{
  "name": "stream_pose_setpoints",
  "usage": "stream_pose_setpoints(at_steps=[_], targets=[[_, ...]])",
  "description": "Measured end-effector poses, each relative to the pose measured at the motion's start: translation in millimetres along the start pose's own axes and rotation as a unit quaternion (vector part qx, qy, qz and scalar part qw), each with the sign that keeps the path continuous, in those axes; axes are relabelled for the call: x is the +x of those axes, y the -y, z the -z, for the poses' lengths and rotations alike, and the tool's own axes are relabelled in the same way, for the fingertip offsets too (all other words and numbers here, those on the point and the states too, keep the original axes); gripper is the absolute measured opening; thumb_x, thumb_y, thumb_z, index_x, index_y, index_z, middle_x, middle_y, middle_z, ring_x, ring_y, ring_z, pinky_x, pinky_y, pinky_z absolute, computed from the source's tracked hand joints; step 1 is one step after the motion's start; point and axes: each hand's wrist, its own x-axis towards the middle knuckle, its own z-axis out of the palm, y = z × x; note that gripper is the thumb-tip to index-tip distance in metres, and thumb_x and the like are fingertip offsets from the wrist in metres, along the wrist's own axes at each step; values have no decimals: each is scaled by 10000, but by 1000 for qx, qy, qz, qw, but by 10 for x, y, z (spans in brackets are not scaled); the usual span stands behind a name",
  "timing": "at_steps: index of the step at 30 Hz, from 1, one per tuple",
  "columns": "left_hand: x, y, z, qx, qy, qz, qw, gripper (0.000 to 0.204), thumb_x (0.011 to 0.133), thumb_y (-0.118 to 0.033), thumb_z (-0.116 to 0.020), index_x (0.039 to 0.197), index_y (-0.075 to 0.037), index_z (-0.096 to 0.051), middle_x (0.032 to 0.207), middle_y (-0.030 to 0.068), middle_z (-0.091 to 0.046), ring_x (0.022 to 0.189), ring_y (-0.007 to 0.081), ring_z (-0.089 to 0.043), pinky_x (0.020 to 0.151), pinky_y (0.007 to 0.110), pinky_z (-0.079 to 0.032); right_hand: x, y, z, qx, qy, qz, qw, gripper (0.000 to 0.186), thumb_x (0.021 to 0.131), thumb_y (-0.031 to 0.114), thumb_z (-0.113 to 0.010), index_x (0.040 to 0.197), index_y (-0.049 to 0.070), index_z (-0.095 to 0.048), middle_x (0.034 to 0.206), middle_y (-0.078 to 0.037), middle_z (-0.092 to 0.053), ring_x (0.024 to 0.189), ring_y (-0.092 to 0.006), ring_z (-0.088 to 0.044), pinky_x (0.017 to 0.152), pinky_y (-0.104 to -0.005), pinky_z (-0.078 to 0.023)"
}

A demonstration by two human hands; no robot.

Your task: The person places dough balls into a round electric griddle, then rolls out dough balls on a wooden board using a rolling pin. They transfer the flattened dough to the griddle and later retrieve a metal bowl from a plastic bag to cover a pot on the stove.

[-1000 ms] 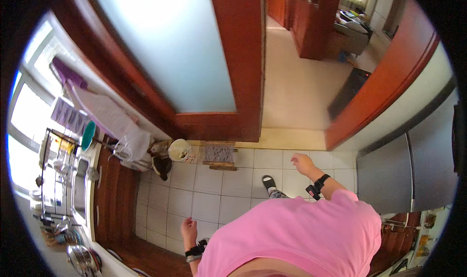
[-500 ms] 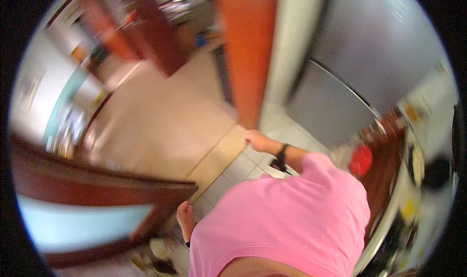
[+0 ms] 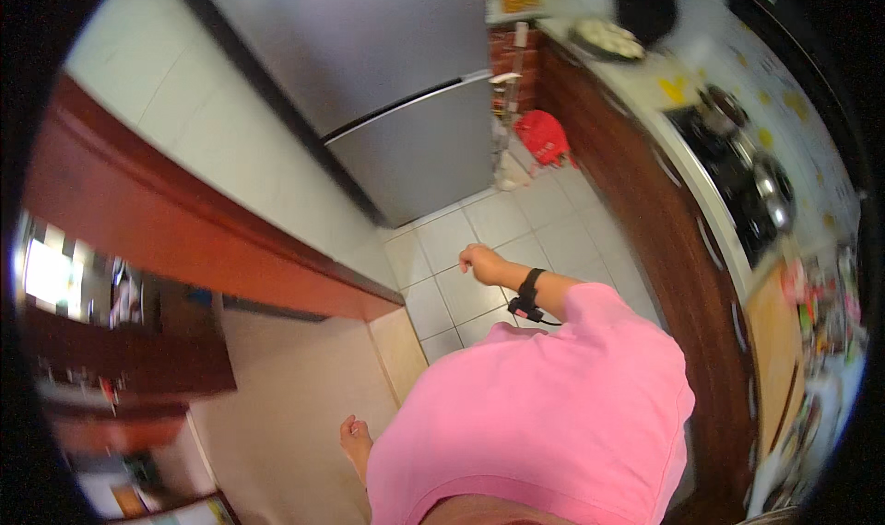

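Observation:
My right hand (image 3: 480, 263) hangs over the white tiled floor (image 3: 553, 236), its fingers curled in loosely with nothing seen in them. A black strap with a small device (image 3: 526, 299) is round that wrist. Low at the left, beside my pink shirt, my left hand (image 3: 354, 433) is over the beige floor (image 3: 286, 396). Its fingers are also curled and appear to hold nothing. Neither hand touches anything. Ahead of the right hand stands a grey two-door fridge (image 3: 424, 147), both doors closed.
A wooden door frame (image 3: 267, 239) runs along the left. On the right, a counter with dark wood cabinets (image 3: 636, 184) carries a plate of pale food (image 3: 608, 39), a stove (image 3: 728, 175) with pots, and a cutting board (image 3: 772, 341). A red bag (image 3: 544, 138) lies by the fridge.
My view has turned to the right: the fridge, counter and stove have come into fuller sight, and the door frame has shifted left. Both hands stay low and free.

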Motion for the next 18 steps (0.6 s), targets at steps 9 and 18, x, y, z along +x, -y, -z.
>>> stream_pose_setpoints(at_steps=[9,18], targets=[[982,-680,-324,51,160,-270,948,321,764,-166,-571,1034,7,-557,879,121,-595,807,218,-570,743,305,-444,-2090,314,472,-3,-223,-365,904,92,657,-36,-494,698,26,-549,651,-107,-579,603,-233,-554,556,-315,-437],[740,-1396,-1439,60,358,-445,819,316,744,-163,-601,1005,12,-566,881,149,-603,803,249,-585,725,328,-461,-3746,679,279,-222,-251,-534,776,222,796,176,-431,753,2,-562,790,-209,-583,746,-375,-551,656,-442,-440]])
